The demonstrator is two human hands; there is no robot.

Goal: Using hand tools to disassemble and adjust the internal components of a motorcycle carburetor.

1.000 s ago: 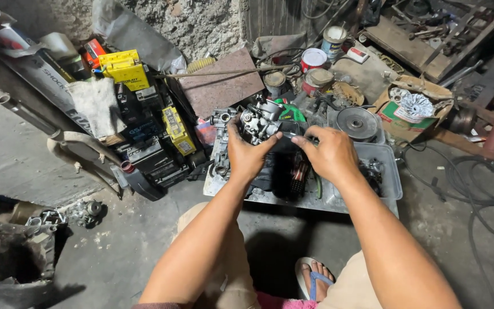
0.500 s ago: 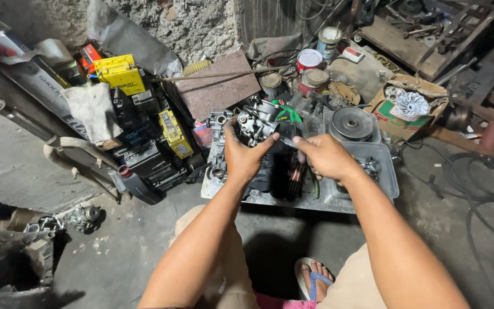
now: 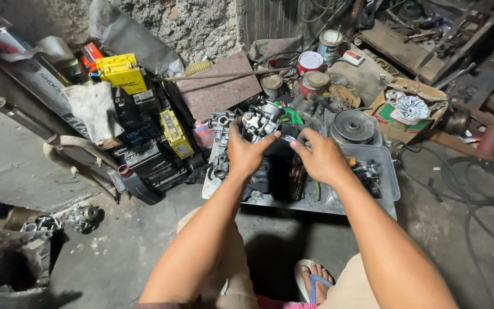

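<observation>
Head view: the left hand (image 3: 246, 153) has its grip closed around a grey carburetor (image 3: 260, 121), steadying it over the parts tray (image 3: 385, 171). The right hand (image 3: 321, 160) pinches a thin metal tool (image 3: 285, 138) toward it. Batteries (image 3: 122, 73) and tins (image 3: 310, 62) crowd the floor (image 3: 115, 246) beyond.

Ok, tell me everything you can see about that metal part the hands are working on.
The metal part is a small grey, cast-looking engine piece with round caps and ports, dull and grimy. It sits over the tray of parts. The left hand grips it from below and the side; the right hand pinches a thin silvery piece at its right edge. Its underside is hidden.
</observation>
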